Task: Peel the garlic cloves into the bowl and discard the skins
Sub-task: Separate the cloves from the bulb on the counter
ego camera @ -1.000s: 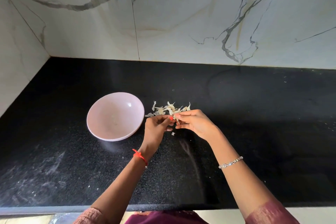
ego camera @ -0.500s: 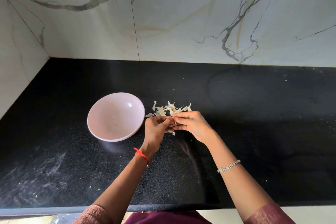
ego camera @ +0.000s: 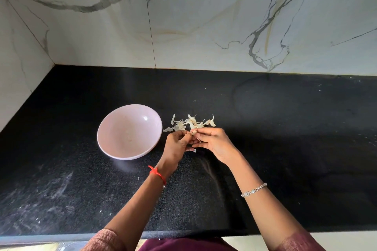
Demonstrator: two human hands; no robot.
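The black countertop (ego camera: 285,128) carries everything, and its dark, speckled surface is the first hazard: a small pale scrap that drops here is easy to see, but a dropped clove could skid towards the front edge at 6 o'clock.

The pink bowl (ego camera: 142,120) sits at 9 o'clock from the hands, near but not under them. Faint pale marks lie on its floor; whether they are cloves I cannot tell. Because peeling happens over the bare counter, a clove that pops free would likely land outside the bowl.

The left hand (ego camera: 175,144) and right hand (ego camera: 214,142) meet fingertip to fingertip, both curled and pinching one garlic clove (ego camera: 193,132), of which only a pale sliver shows. Squeezing too hard may shoot it out, or bruise it.

The heap of skins (ego camera: 191,122) lies just beyond the hands at 12 o'clock, near the bowl's rim. These flakes look very light; a sweep of a wrist or a breath could scatter them, some into the bowl, mixing waste with peeled garlic.
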